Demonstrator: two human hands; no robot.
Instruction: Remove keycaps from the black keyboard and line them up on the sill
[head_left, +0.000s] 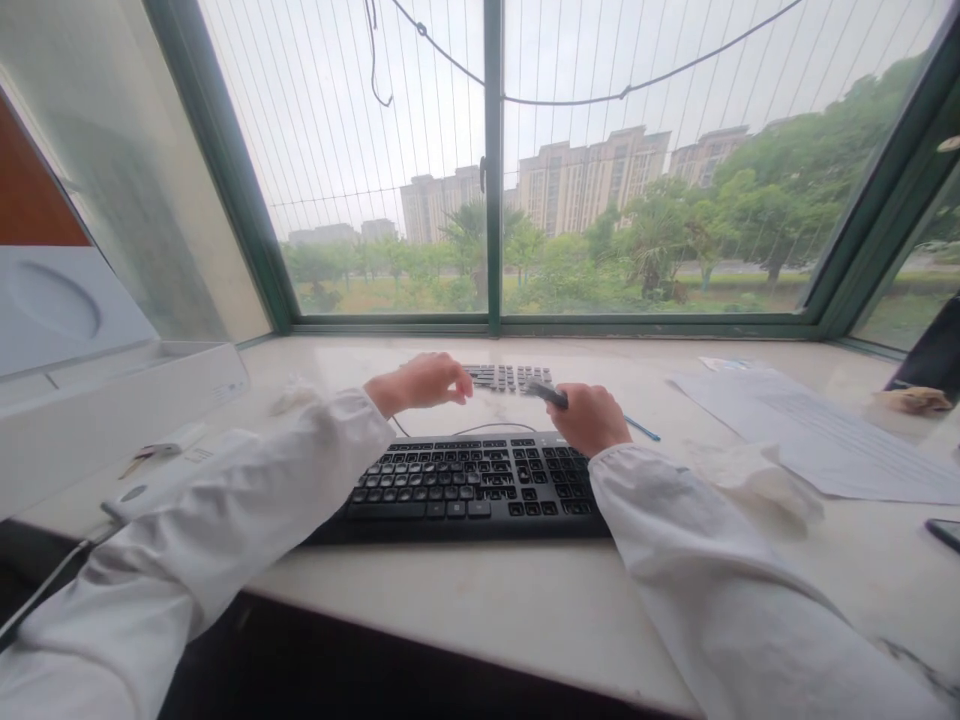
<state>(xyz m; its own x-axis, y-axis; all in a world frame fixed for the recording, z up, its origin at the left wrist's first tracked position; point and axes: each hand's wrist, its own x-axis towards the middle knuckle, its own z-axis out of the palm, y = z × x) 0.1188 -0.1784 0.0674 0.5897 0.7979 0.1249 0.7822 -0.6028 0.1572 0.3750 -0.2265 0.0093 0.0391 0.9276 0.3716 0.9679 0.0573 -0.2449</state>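
A pale stone surface (pixel 480 600) under the window carries a black keyboard (pixel 465 485), a smaller keypad (pixel 506 377) behind it, printed papers (pixel 817 430), crumpled tissue (pixel 757 485) and a white box (pixel 112 410).

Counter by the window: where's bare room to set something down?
Bare strip along the counter's front edge, below the black keyboard. Another between the left hand and the white machine. Crowded: behind the keyboard, with both hands, the right hand holding a dark tool, and a keypad; right side has papers.
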